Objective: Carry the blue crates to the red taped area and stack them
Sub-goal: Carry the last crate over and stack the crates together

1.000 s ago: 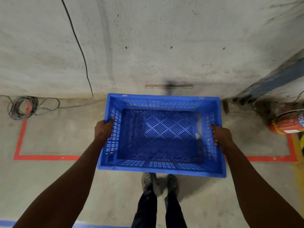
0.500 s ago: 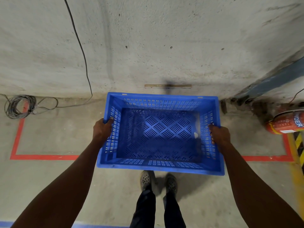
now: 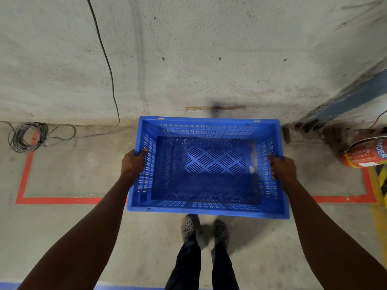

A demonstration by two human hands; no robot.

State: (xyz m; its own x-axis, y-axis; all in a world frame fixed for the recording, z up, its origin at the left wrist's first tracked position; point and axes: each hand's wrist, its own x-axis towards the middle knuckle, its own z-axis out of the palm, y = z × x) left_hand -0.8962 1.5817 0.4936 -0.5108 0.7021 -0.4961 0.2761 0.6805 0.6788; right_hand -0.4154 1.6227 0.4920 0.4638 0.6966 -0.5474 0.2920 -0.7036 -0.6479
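Note:
An empty blue perforated crate (image 3: 206,164) hangs in the air in front of me, above the floor. My left hand (image 3: 133,164) grips its left wall and my right hand (image 3: 282,169) grips its right wall. The crate's far half is over the red taped area (image 3: 60,200), a rectangle outlined on the concrete floor against the wall; its near edge is above my feet. A small white scrap lies inside the crate near the right wall. No other crate is in view.
A concrete wall (image 3: 188,59) closes the far side. A coiled black cable (image 3: 27,136) lies at the taped area's left corner. A red fire extinguisher (image 3: 365,153) lies at the right, beside yellow-black hazard tape (image 3: 380,181). Blue tape (image 3: 10,286) runs along the floor behind me.
The view and crate have shifted slightly forward toward the wall; the crate sits a little higher in the frame. Both hands keep the same grip.

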